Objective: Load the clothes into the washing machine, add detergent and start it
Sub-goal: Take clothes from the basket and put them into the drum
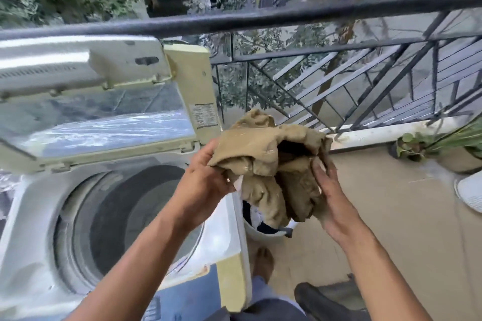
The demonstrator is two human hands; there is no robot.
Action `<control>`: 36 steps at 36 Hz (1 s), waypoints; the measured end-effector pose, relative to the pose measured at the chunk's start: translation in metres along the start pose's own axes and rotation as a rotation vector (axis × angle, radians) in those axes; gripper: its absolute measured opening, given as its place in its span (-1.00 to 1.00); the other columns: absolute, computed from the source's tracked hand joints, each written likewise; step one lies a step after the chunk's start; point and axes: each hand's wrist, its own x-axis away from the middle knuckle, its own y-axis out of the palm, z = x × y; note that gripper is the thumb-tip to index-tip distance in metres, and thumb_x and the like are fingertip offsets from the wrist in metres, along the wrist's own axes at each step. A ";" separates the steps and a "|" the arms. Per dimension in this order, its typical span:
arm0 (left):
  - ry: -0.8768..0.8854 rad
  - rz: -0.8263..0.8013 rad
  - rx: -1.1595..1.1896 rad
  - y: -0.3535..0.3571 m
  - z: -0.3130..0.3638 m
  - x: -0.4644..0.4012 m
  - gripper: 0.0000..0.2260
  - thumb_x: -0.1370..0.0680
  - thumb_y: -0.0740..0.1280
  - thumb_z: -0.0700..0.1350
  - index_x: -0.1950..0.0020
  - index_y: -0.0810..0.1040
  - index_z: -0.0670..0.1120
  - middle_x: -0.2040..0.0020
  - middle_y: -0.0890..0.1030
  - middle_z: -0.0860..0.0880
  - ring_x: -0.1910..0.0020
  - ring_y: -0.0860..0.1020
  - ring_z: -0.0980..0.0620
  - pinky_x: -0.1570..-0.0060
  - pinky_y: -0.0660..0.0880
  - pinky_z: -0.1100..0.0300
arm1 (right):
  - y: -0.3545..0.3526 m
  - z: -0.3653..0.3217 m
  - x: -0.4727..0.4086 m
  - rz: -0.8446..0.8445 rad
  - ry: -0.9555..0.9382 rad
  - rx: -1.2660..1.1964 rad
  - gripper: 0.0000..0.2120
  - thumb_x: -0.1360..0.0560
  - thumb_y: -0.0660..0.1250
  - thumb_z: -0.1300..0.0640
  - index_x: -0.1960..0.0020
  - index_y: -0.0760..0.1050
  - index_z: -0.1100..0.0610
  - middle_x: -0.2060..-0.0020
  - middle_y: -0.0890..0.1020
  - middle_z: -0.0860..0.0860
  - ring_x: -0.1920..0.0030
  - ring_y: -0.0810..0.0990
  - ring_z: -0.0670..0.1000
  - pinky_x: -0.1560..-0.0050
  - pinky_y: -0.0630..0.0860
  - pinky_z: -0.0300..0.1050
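- Khaki garment (271,161), bunched up, held in mid-air between both hands, just to the 3 o'clock side of the washing machine (34,216), above the white bucket (263,232).
- Left hand (206,185) grips the garment's 9 o'clock edge, fingers curled into the cloth, thumb on top.
- Right hand (331,198) cups the 3 o'clock side w/ fingers fairly straight, pressed flat against the cloth; can't see if the thumb hooks round it.
- Machine is a top-loader, lid (99,122) swung up & leaning toward 12 o'clock; drum (130,219) opening in view, dark inside, contents can't be made out.
- Bucket sits on floor touching or just beside the machine's 3 o'clock wall; dark + white clothes inside.
- Person's bare foot (263,260) near bucket at 6 o'clock of it.
- Black metal railing (287,15) runs across at 12 o'clock; trees beyond.
- Potted plant (427,146) at 3 o'clock by the ledge, well apart from machine.
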 end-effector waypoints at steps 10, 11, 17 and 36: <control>0.065 0.100 0.212 -0.083 0.046 0.081 -0.57 -0.40 0.58 0.07 -0.20 0.70 -0.08 -0.22 0.67 -0.17 -0.18 0.64 -0.14 -0.15 0.60 -0.07 | 0.118 0.012 0.033 -0.429 -0.007 -0.321 -0.34 -0.20 0.67 0.21 -0.30 0.64 0.08 -0.15 0.71 0.17 -0.06 0.75 0.15 0.07 0.69 0.03; 0.086 0.171 0.168 -0.097 0.049 0.086 -0.52 -0.41 0.57 0.16 -0.23 0.67 -0.07 -0.26 0.63 -0.17 -0.24 0.58 -0.16 -0.19 0.52 -0.12 | 0.132 0.013 0.033 -0.450 -0.052 -0.256 -0.36 -0.24 0.60 0.27 -0.31 0.62 0.06 -0.15 0.72 0.15 -0.05 0.75 0.13 0.08 0.68 0.00; 0.250 0.451 0.020 -0.179 0.061 0.131 -0.35 -0.46 0.53 0.20 -0.35 0.54 -0.22 -0.31 0.61 -0.29 -0.30 0.58 -0.21 -0.27 0.53 -0.18 | 0.210 0.032 0.023 -0.374 -0.296 0.121 -0.48 -0.27 0.42 0.36 -0.20 0.58 0.08 -0.07 0.75 0.03 -0.06 0.71 0.01 0.00 0.62 -0.09; -0.341 0.385 -1.507 -0.287 -0.011 0.159 -0.62 -0.44 0.19 -0.07 -0.16 0.65 0.15 -0.10 0.74 0.07 -0.11 0.68 -0.09 -0.02 0.64 0.03 | 0.266 0.207 -0.046 -0.645 0.094 1.412 -0.67 -0.59 0.28 0.27 -0.32 0.59 0.09 -0.26 0.61 0.03 -0.30 0.57 0.05 -0.21 0.45 -0.23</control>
